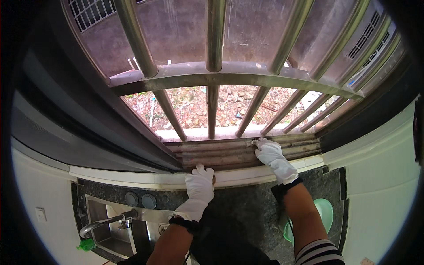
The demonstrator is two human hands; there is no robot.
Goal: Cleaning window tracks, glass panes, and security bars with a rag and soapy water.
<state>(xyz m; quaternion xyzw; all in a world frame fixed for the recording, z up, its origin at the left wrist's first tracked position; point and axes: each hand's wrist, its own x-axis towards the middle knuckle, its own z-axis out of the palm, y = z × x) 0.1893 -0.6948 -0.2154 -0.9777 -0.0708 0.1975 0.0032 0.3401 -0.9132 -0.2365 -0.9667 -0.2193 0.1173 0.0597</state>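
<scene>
My right hand (271, 155), in a white glove, reaches into the grooved sliding-window track (225, 153). Its bent fingertips touch the track's outer side, near the foot of the metal bars; whether a small thing is pinched there is hidden. Also gloved in white, my left hand (199, 184) rests on the pale tiled sill (238, 177), its fingers curled at the track's inner edge. I cannot make out anything held in it. Dirt and dark stains mark the track's grooves. To the left, the dark window sash (132, 132) stands slid over.
Metal security bars (212, 109) with a crossbar (232, 79) close off the outside. Below the sill, a dark stone counter (245, 212) holds a steel sink (116, 245), a faucet (106, 221), a green bottle (86, 244), two round grey lids (149, 201) and a green basin (324, 215).
</scene>
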